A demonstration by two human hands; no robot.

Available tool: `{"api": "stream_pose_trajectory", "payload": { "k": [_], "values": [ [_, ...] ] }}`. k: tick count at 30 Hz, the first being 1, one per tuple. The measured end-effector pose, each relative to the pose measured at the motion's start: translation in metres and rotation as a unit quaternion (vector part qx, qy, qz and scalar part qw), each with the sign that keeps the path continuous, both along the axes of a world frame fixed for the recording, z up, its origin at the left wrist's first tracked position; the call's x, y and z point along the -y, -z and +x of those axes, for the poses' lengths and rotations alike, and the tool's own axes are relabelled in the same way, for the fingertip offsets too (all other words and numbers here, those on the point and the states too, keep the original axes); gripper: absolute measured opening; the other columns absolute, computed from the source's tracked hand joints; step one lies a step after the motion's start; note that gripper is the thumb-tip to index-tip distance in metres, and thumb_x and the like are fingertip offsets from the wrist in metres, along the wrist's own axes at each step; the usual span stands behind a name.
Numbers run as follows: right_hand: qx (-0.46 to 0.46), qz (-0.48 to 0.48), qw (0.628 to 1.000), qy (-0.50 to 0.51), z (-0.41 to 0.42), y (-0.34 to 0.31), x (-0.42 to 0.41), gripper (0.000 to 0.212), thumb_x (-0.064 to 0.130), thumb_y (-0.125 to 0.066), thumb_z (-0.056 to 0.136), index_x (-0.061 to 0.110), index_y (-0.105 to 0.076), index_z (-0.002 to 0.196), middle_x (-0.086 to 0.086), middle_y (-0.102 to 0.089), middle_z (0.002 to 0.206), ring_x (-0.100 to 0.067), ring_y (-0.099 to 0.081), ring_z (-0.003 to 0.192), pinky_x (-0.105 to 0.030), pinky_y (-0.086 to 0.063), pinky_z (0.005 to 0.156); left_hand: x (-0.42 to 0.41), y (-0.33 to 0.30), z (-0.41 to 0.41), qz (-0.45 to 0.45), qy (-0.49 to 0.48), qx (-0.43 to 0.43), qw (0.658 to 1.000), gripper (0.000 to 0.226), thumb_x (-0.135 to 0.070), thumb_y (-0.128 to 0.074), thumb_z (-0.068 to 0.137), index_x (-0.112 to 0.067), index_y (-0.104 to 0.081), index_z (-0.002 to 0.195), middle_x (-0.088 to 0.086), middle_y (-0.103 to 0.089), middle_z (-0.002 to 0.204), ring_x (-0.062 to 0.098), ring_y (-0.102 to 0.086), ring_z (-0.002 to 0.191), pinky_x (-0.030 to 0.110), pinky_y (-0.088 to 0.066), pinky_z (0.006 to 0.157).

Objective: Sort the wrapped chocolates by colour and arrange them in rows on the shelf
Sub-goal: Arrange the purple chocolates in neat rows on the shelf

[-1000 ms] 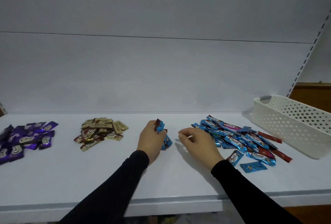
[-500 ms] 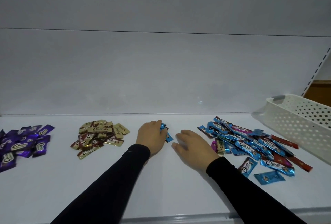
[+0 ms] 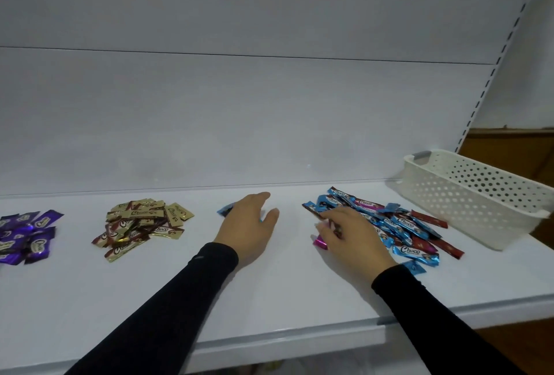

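wrapped chocolates in shiny foil are seen partly sorted on the white flat shelf [image 3: 269,293]. a purple foil pile [image 3: 25,233] lies at nine o'clock at the left edge of view, and a gold-and-brown foil pile [image 3: 141,224] is gathered just right of it, well apart from it. a small blue foil batch [image 3: 224,209] is being started at the centre, mostly hidden under the left hand [image 3: 248,224], which is laid flat over it with fingers relaxed and spread; nothing is gripped. at three o'clock an unsorted mixed heap [image 3: 389,224] remains, mostly blue wrappers with dark red ones and a few magenta ones among them. the right hand [image 3: 350,233] is curled at the heap's near-left edge, and a dark-ended wrapper [image 3: 329,223] appears to be pinched between its fingertips, though this is partly hidden; a magenta foil piece [image 3: 320,243] lies just below those fingers. a white perforated plastic basket [image 3: 467,194] stands at the far right, just beside the heap.

the sorting is judged roughly half done. no neat rows are formed yet, so all of the arranging is left.
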State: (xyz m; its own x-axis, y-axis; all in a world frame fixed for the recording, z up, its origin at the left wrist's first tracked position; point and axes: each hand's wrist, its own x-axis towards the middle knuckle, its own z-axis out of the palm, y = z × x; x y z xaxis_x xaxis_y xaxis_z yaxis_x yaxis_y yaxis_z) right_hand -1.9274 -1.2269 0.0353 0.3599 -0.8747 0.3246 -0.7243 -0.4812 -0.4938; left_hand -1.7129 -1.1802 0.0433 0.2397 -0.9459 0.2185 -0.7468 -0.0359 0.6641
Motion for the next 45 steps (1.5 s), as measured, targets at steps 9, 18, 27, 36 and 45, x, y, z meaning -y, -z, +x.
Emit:
{"api": "stream_pose_trajectory", "payload": {
  "k": [9,18,27,36,45],
  "values": [
    [-0.060,-0.035,0.987,0.142,-0.073,0.005,0.017,0.036,0.037,-0.059,0.094,0.017,-0.065,0.123,-0.006,-0.064,0.116,-0.024,-0.056,0.110,-0.034,-0.044,0.091,0.009,0.001,-0.070,0.006,0.114,0.097,0.989,0.048,-0.041,-0.042,0.104,-0.022,-0.043,0.147,-0.001,-0.049,0.146,0.017,-0.041,0.134,0.026,-0.030,0.104],
    [-0.050,-0.014,0.989,0.138,-0.083,0.004,0.019,0.008,0.032,-0.067,0.090,0.025,-0.065,0.094,0.006,-0.066,0.093,-0.015,-0.060,0.090,-0.034,-0.049,0.080,0.019,-0.002,-0.116,0.006,0.156,0.133,0.979,0.046,-0.036,-0.047,0.103,-0.022,-0.047,0.146,-0.001,-0.053,0.144,0.019,-0.043,0.133,0.031,-0.035,0.107],
    [0.207,0.117,0.971,-0.030,-0.082,-0.009,0.012,0.006,0.023,-0.070,0.090,0.026,-0.072,0.094,0.009,-0.073,0.087,-0.005,-0.068,0.084,-0.027,-0.056,0.080,0.031,-0.007,-0.124,-0.006,0.176,0.056,0.983,0.023,-0.028,-0.057,0.098,-0.023,-0.066,0.119,-0.004,-0.067,0.113,0.012,-0.057,0.101,0.015,-0.038,0.074],
    [-0.047,0.012,0.994,0.100,-0.078,-0.008,0.051,0.047,0.044,-0.058,0.095,0.019,-0.058,0.134,-0.006,-0.059,0.126,-0.022,-0.051,0.118,-0.033,-0.039,0.100,0.042,-0.006,-0.100,0.001,0.054,-0.024,0.998,0.007,-0.027,-0.054,0.101,-0.023,-0.059,0.104,-0.001,-0.067,0.103,0.012,-0.063,0.089,0.018,-0.049,0.068],
    [-0.038,-0.054,0.989,0.134,-0.066,0.000,0.053,0.025,0.024,-0.051,0.098,0.011,-0.073,0.100,-0.010,-0.068,0.089,-0.026,-0.058,0.088,-0.033,-0.042,0.075,0.035,-0.001,-0.068,-0.026,-0.007,-0.030,0.999,0.003,-0.021,-0.055,0.100,-0.022,-0.059,0.100,-0.007,-0.060,0.087,0.005,-0.052,0.074,0.008,-0.036,0.055]
  ]
}}
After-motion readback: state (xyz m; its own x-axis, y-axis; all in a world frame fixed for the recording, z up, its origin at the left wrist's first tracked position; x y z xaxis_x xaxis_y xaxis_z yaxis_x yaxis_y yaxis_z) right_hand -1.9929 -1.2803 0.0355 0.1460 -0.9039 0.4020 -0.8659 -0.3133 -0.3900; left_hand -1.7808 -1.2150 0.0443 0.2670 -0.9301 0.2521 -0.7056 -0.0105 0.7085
